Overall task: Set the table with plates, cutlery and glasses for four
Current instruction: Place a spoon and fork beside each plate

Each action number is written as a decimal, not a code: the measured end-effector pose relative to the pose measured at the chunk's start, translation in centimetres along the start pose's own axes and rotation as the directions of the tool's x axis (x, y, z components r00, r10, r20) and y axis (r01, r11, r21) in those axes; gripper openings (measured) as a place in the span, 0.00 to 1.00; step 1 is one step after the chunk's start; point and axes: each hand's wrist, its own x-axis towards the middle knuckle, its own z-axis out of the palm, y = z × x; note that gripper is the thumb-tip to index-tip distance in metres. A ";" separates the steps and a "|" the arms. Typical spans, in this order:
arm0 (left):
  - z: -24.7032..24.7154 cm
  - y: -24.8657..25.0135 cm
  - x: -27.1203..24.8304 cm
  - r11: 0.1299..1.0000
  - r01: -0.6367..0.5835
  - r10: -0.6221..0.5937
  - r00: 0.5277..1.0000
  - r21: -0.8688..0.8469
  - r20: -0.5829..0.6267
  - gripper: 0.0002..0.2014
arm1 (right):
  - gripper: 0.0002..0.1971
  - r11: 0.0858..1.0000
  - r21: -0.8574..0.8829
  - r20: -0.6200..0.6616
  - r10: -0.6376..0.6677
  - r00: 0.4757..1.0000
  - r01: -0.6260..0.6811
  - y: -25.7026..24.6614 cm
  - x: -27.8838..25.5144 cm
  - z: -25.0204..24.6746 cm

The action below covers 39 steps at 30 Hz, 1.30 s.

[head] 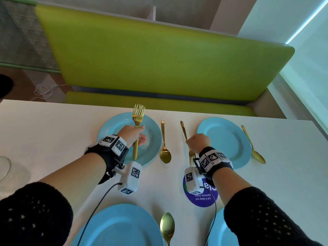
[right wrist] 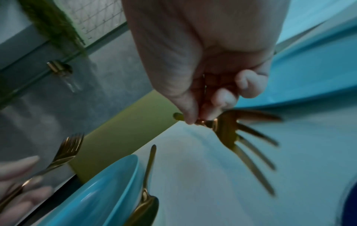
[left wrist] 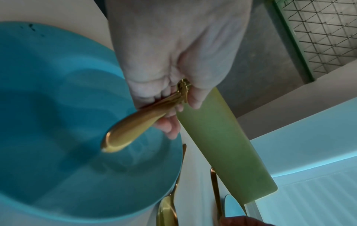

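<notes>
My left hand [head: 135, 134] grips a bundle of gold forks [head: 138, 114] by the handles, tines pointing away, above the far left blue plate [head: 110, 126]. In the left wrist view the fingers [left wrist: 173, 110] curl round the fork handles [left wrist: 131, 131] over that plate [left wrist: 58, 145]. My right hand [head: 197, 142] pinches a single gold fork [head: 184, 132], tines toward me, just above the table between the two far plates, left of the far right plate [head: 227, 139]. The right wrist view shows this fork [right wrist: 231, 134] blurred under the fingertips [right wrist: 190, 117].
A gold spoon [head: 164, 144] lies right of the far left plate, another spoon [head: 253, 150] right of the far right plate. Two near blue plates [head: 120, 226] [head: 217, 231] flank a third spoon [head: 167, 226]. A purple sticker [head: 202, 197], clear glassware [head: 4, 167] and a green bench [head: 159, 64] are in view.
</notes>
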 end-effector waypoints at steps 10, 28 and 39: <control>1.1 0.2 -1.0 1.000 0.005 -0.005 0.998 0.009 0.061 0.11 | 0.08 0.982 0.075 0.014 0.174 0.985 -0.174 -0.4 1.6 1.9; 1.2 -0.1 -1.2 1.000 0.022 -0.023 0.998 0.021 0.050 0.12 | 0.19 0.897 0.326 -0.106 0.348 0.932 -0.298 1.4 2.3 1.0; 0.9 -0.2 -2.4 1.000 0.009 -0.009 1.000 0.026 0.027 0.08 | 0.24 0.891 0.358 -0.085 0.329 0.940 -0.279 2.2 1.9 0.7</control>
